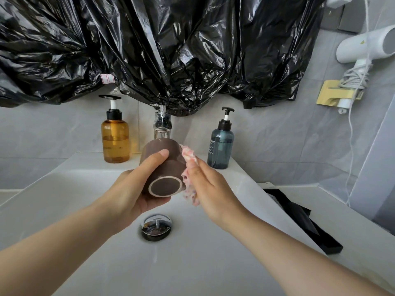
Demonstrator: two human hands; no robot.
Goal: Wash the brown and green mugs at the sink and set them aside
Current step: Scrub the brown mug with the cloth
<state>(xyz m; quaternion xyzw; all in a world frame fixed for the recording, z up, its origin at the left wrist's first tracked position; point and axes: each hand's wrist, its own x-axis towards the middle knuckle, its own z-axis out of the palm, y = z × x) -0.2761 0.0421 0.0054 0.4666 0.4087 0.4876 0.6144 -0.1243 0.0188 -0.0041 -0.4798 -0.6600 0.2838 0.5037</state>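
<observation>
Amber pump bottle (115,137) stands upright on the rear ledge of the white sink (64,201), at the left of the faucet. Black plastic sheeting (149,50) hangs across the wall above the ledge.

Left hand (136,189) is closed around the brown mug (164,167), with the thumb laid along the mug's side and the fingers wrapped underneath. The mug is held in the air over the basin, tipped so that its unglazed base ring faces the camera and its mouth points toward the wall. Its handle does not show from this angle. The chrome faucet (162,124) stands directly behind the mug. The chrome drain stopper (156,226) sits in the basin below the mug.

Right hand (211,189) grips a pink and white cloth (189,174) and presses it against the right side of the mug, so the cloth is sandwiched between the fingers and the mug wall.

Blue-green pump bottle (221,144) stands upright on the ledge, just right of the hands. A black object (299,218) lies on the table at the right of the sink. A white hair dryer (363,45) hangs in a yellow wall holder (329,92) at the upper right, with its cord trailing down.

The green mug is not in view.
</observation>
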